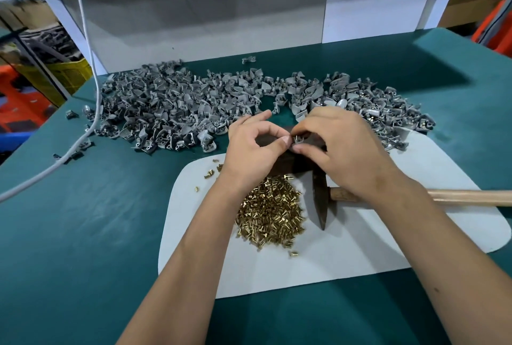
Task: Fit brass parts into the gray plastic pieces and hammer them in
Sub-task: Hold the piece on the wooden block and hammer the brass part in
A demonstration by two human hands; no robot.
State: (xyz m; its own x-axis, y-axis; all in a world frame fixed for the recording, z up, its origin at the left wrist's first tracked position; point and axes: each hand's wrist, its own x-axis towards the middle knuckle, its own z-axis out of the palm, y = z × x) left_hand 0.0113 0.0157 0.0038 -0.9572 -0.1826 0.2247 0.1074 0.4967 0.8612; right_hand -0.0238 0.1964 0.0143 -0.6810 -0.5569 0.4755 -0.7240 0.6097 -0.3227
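Over a dark block point(279, 162) on the teal desk point(83, 234), the left hand point(253, 148) and right hand point(340, 148) together pinch one small gray plastic piece point(298, 140), shiny brass parts point(270, 213) heaped nearer, a wooden-handled hammer point(443, 196) alongside

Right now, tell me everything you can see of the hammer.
The hammer lies idle on the white mat, right of the brass pile. Its dark, worn metal head points toward the camera, tapering to a narrow wedge tip. The pale wooden handle runs right, off the frame edge. The right hand and its wrist cover the head's far end and part of the handle; neither hand grips it.
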